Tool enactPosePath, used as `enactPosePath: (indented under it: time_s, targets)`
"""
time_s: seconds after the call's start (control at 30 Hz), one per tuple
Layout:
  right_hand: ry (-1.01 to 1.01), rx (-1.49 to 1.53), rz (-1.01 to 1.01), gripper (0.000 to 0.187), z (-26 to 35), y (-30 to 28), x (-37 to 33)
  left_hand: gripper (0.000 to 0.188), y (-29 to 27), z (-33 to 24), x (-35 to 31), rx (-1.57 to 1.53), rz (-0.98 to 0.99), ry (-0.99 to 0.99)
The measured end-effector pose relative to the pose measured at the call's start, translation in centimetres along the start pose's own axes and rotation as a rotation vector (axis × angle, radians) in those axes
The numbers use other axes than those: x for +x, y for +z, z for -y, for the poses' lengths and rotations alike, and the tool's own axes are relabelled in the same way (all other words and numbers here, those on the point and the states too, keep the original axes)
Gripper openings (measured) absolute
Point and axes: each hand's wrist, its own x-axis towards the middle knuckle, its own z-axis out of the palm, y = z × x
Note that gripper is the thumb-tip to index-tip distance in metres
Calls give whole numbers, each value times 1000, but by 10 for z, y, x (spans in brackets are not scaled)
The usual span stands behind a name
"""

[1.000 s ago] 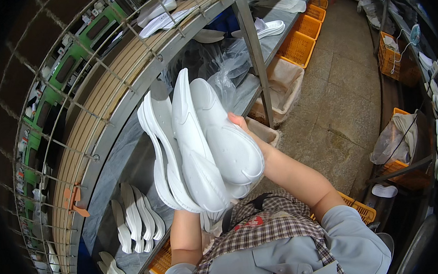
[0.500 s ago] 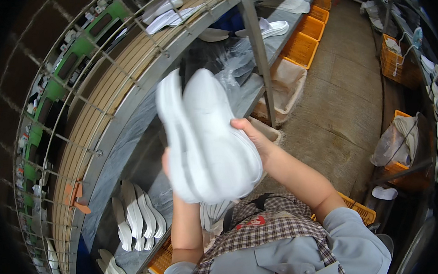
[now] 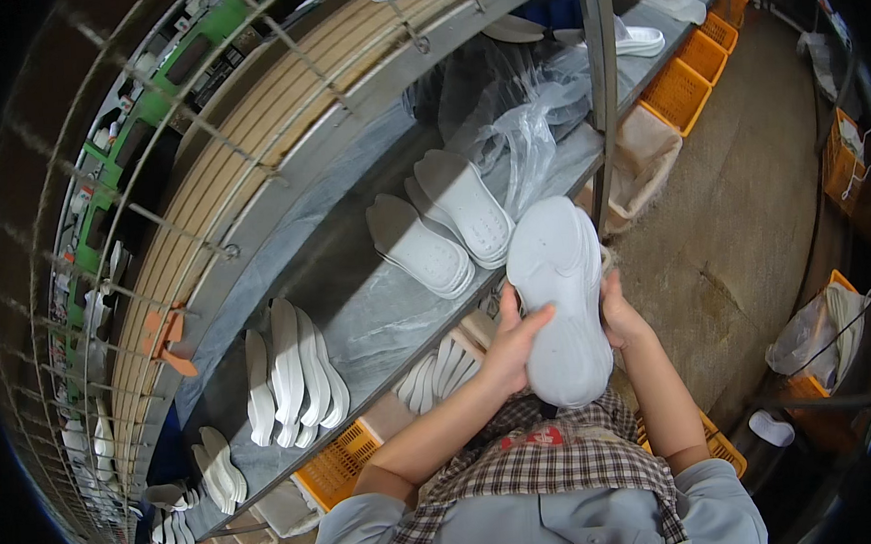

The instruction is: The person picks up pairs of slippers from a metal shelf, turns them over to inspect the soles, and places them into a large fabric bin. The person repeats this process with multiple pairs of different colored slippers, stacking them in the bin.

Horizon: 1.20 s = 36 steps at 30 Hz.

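Note:
Between both hands is a white shoe sole, held nearly upright in front of my apron; whether others are stacked under it, I cannot tell. My left hand grips its left side, thumb lying across the face. At the right edge my right hand closes on it, with part of its fingers hidden. Just beyond, two piles of white soles lie on the grey shelf: a left pile and a right pile. More white soles stand on edge farther left along that shelf.
A metal post rises beside crumpled clear plastic. Above the shelf runs a slatted conveyor behind wire mesh. Orange baskets line the aisle floor; another orange basket sits below the shelf. One loose sole lies at right.
My hands have brought the soles lower and to the right, nearer my body. Two piles of soles now show on the shelf where my hands blocked the view. The view has shifted.

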Motion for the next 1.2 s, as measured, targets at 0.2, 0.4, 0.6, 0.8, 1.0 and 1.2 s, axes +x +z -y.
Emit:
enactPosePath:
  time_s: [0.2,0.4,0.6,0.8,1.0,1.2]
  targets:
    - [341,74,-84,57,-45,-60,-10,106,-20,57,6,808,-159,226]
    - [499,174,88,68,-71,-72,-33,108,-88,38,7,1943,691,649]
    - [730,223,119,71,-101,-87,-32,101,-126,84,1,1745,707,762]
    - [911,712,138,64,-182,-117,-38,90,-153,113,-9,1662,800,504]
    - [867,862,177,60,-232,-127,-28,76,-183,137,13,1610,644,432]
    - [758,731,253,56,-216,-147,31,60,-212,147,69,1596,467,537]
